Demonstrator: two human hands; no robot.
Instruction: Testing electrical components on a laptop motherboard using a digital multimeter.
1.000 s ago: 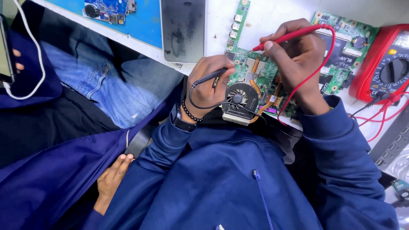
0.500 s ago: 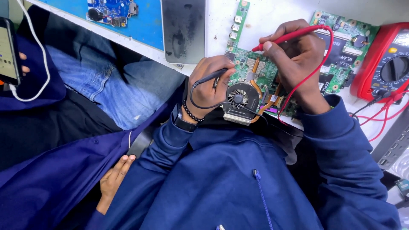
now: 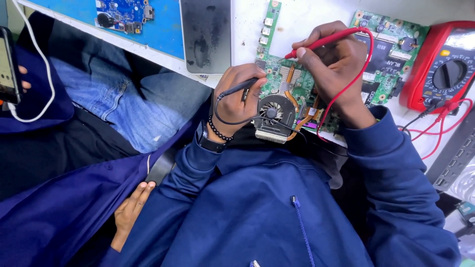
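A green laptop circuit board (image 3: 381,54) with a round cooling fan (image 3: 273,112) and copper heat pipes lies at the near edge of the white bench. My left hand (image 3: 236,101) grips a black meter probe (image 3: 238,87) with its tip on the board just above the fan. My right hand (image 3: 334,62) pinches a red meter probe (image 3: 324,42) and points it down at the board's middle. Red and black leads run from both probes to a red multimeter (image 3: 445,69) at the right.
A dark phone-like slab (image 3: 205,32) and a blue mat with a small blue circuit board (image 3: 123,14) lie at the back left. Another person in jeans sits at the left, a phone (image 3: 9,66) on a white cable in one hand, the other hand (image 3: 131,210) resting low.
Both of my hands and the probes stay almost still on the board. The neighbour's phone at the left edge has risen into fuller view.
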